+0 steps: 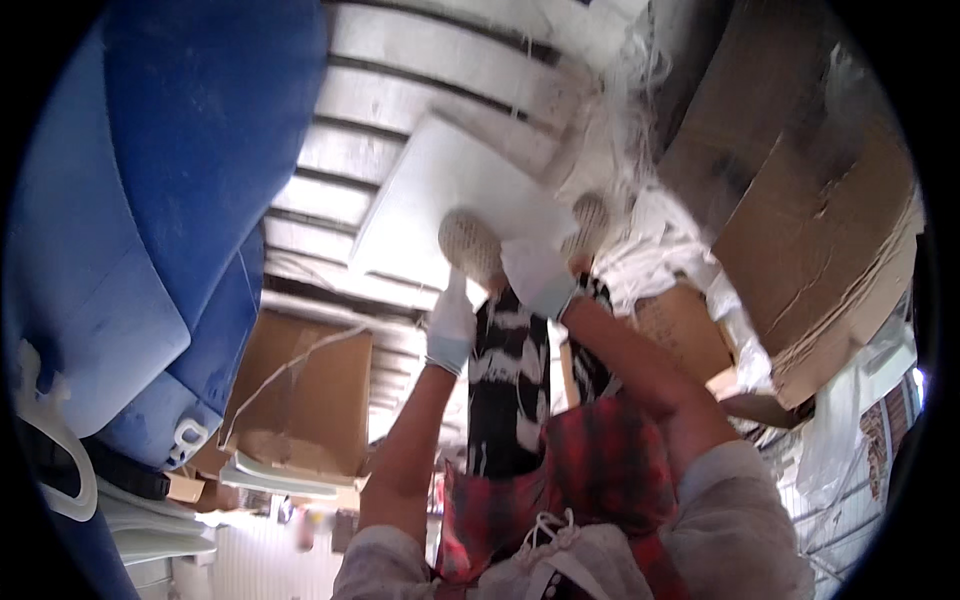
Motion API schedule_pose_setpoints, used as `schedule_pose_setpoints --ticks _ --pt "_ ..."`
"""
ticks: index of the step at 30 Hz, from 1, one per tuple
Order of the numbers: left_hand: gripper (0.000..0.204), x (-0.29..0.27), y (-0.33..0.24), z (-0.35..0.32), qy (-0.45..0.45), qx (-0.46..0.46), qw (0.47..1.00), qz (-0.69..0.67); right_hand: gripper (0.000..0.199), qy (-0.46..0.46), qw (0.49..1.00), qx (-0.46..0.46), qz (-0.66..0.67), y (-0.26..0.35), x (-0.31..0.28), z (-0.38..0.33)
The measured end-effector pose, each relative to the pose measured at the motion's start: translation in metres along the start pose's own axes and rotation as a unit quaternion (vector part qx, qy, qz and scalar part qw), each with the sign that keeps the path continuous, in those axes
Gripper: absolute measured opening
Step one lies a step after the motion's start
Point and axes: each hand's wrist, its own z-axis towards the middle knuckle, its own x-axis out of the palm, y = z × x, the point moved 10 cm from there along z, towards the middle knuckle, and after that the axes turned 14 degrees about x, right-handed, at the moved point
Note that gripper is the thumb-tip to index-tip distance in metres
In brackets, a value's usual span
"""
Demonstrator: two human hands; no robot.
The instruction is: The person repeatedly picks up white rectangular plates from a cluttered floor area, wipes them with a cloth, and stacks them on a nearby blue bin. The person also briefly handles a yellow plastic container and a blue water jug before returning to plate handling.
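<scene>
A white flat sheet (420, 200) lies at an angle on pale slats, partly under or behind my left shoe (469, 246). Low beside that shoe is my left hand (452, 325) in a white glove with a pale blue cuff, its tip close to the sheet's near edge. Between my two shoes, my right hand (537, 280), gloved the same way, reaches over the sheet's near right part. White glove against white sheet blurs together, so I cannot tell whether either hand grips it. My right shoe (590, 225) is just beyond the right hand.
Big blue plastic containers (200, 120) stand along the left, one with a white handle (188, 438). A cardboard box (300, 395) sits behind them at lower left. Large cardboard sheets (800, 220) lean on the right, with crumpled white wrapping (660, 240) beside my right foot.
</scene>
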Motion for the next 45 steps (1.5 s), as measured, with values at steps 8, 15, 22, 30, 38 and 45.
schedule_pose_setpoints --ticks 8,15,22,30,38,45 --pt "0.083 -0.158 0.092 0.007 -0.235 -0.036 0.966 0.100 0.020 -0.131 0.976 -0.140 -0.105 0.137 -0.099 0.166" --pt "0.062 -0.093 0.116 0.048 0.003 -0.049 0.986 0.162 0.019 0.156 0.967 -0.053 -0.195 0.104 -0.020 0.177" --pt "0.049 0.026 0.004 -0.005 -0.065 -0.074 0.951 0.292 0.045 0.043 0.998 -0.016 0.049 0.026 0.002 0.042" --pt "0.042 -0.187 -0.058 0.025 -0.313 0.116 0.933 0.131 0.037 -0.201 0.936 0.212 -0.199 -0.065 -0.035 -0.014" --pt "0.048 -0.089 -0.153 0.180 -0.032 0.389 0.842 0.373 0.039 -0.134 0.917 0.209 0.310 -0.217 0.074 0.008" --pt "0.052 -0.096 -0.114 0.093 -0.052 0.388 0.845 0.363 0.064 -0.112 0.879 0.304 0.349 -0.046 -0.005 -0.018"
